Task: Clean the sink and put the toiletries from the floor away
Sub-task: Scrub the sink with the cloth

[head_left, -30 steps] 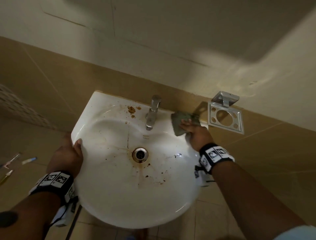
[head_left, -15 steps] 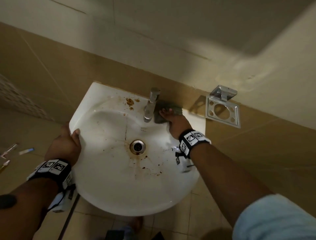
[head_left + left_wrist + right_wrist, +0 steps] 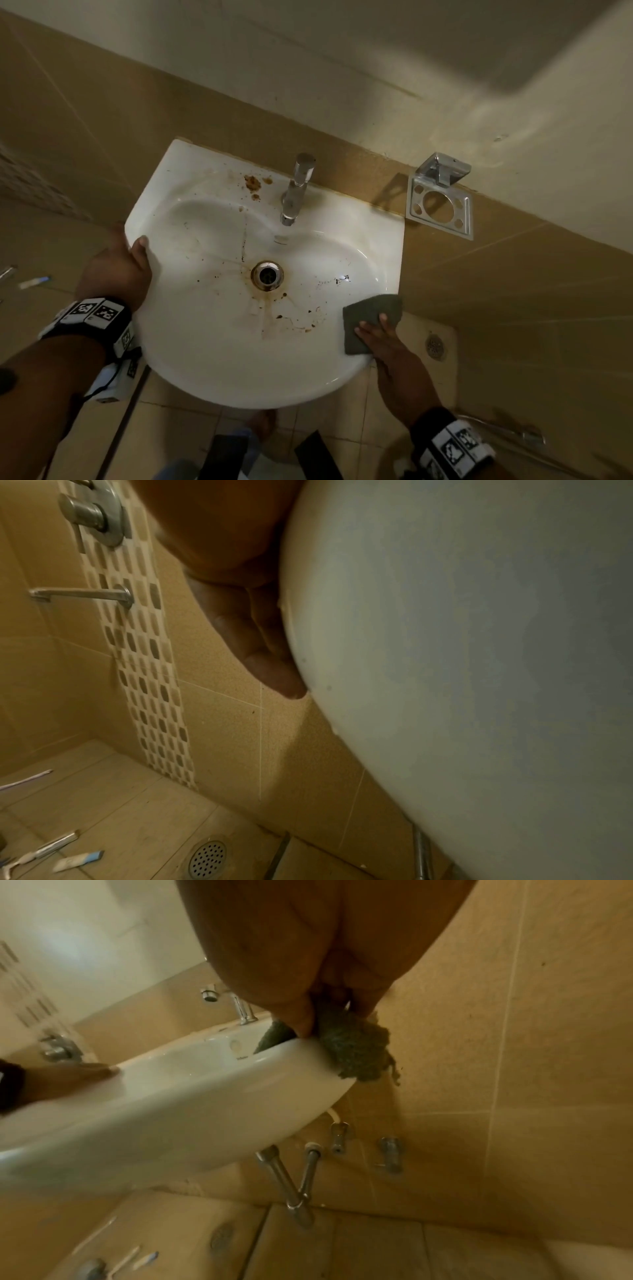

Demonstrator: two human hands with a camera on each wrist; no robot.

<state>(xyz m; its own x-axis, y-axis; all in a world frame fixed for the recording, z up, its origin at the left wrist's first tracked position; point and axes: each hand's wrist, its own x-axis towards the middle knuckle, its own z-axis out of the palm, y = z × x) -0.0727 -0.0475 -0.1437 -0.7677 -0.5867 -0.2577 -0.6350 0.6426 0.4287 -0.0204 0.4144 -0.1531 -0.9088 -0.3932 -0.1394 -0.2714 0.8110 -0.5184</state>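
Pressing the green scouring pad (image 3: 371, 320) onto the sink (image 3: 212, 359) rim under my right hand (image 3: 394, 356), fingers flat, my left hand (image 3: 114, 270) grips the opposite rim.

No legible text or labels anywhere.

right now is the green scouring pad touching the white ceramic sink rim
Touching. In the right wrist view the green scouring pad drapes over the white ceramic sink rim, with the right hand pressing it there.
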